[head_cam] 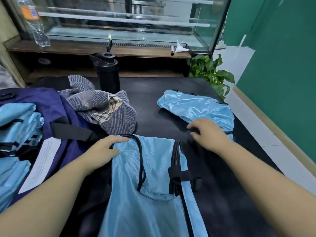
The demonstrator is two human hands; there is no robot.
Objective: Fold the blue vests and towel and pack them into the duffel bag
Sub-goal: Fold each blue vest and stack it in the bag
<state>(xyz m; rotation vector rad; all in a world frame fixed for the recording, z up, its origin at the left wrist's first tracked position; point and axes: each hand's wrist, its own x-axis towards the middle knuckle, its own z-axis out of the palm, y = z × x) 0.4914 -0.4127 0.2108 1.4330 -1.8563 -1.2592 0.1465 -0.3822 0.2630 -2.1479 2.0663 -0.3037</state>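
A light blue vest (153, 194) with black trim lies flat on the black table (153, 103) right in front of me. My left hand (104, 149) pinches its top left corner. My right hand (208, 134) hovers over the table to the right of the vest, fingers relaxed and holding nothing. A second blue vest (196, 106) lies crumpled at the right, just beyond my right hand. The grey striped towel (106, 110) is bunched up at the centre left. The navy duffel bag (51, 106) sits at the left, with folded blue vests (18, 124) inside it.
A black bottle (106, 72) stands behind the towel. A wooden shelf (95, 48) and a glass case run along the back, with a clear plastic bottle (34, 21) on it. A green plant (212, 71) is at the table's far right corner. A white label (41, 163) hangs on the bag.
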